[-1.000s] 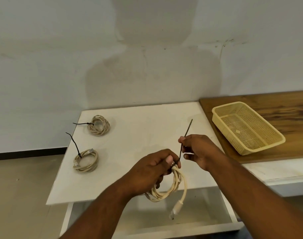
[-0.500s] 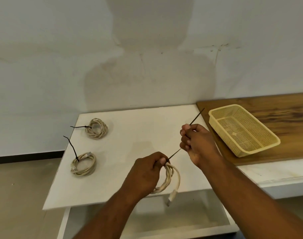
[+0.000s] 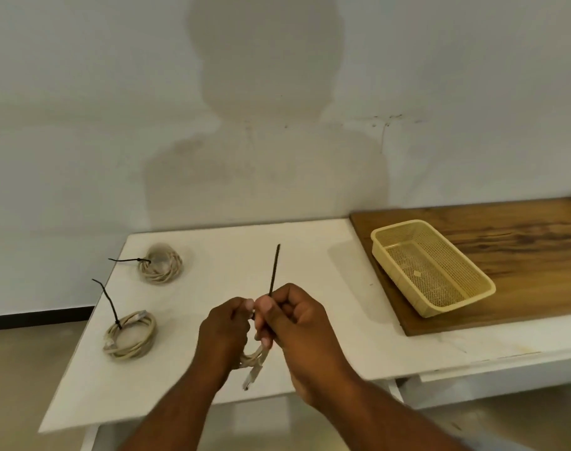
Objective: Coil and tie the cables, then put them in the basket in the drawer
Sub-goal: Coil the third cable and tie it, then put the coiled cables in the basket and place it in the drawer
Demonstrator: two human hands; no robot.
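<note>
1. Thumb and forefinger of the right hand (image 3: 297, 323) pinch the black tie (image 3: 274, 271) low on its length. The other fingers are curled in, and the free end stands up out of the hand, leaning slightly right.
2. The left hand (image 3: 225, 330) is curled round the cream cable coil (image 3: 252, 353). Its fingertips meet those of the right hand where the tie goes down between them.
3. The two hands hide most of the coil. Only a short arc of loops shows below them, with the plug (image 3: 251, 376) hanging down from it.
4. The hands and the held coil are well to the left of the yellow mesh basket (image 3: 456, 304) and nearer the person than it.
5. The basket lies on a wooden board (image 3: 521, 245), set at an angle to the board's edges.
6. To the left of the basket, touching the board's edge, is the white table (image 3: 277, 252); the hands are above its front half.
7. Farther left of the basket, beyond the hands, two tied coils lie flat on the table, well apart from the held one.
8. The far tied coil (image 3: 162, 268) has its black tail pointing left. The near tied coil (image 3: 131, 338) has its tail rising up and to the left.
</note>
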